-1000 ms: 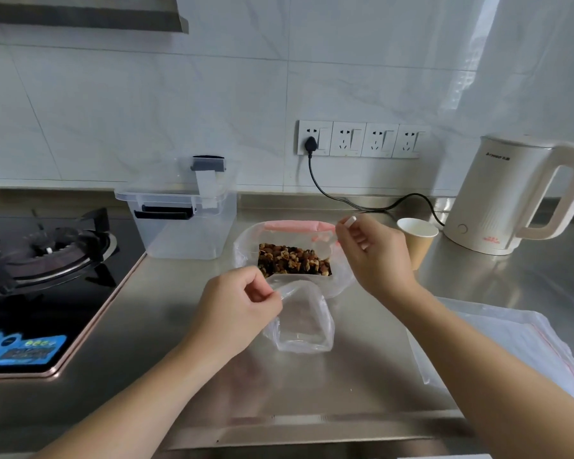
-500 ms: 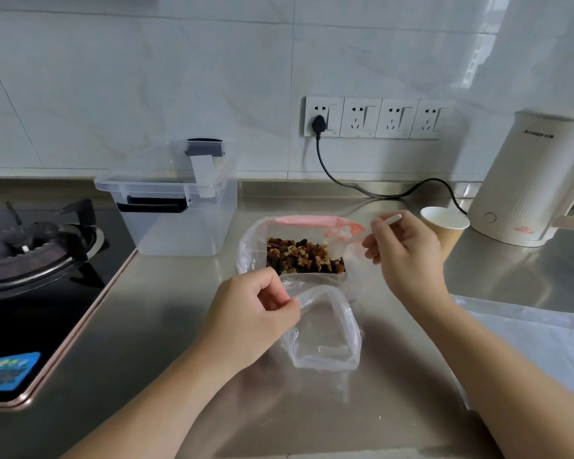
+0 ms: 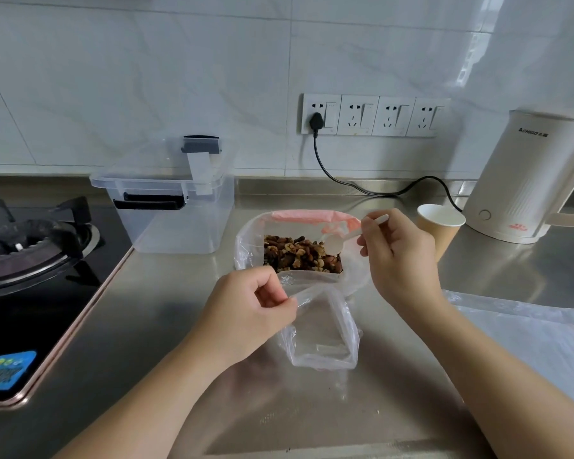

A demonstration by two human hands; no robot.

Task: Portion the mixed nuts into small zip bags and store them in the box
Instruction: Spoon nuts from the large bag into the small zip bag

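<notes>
My left hand was curled, pinching the rim of a small clear zip bag and holding its mouth open on the steel counter. My right hand gripped a white plastic spoon, bowl over the mixed nuts in a crinkled clear bag. The lidded transparent box stood behind to the left.
</notes>
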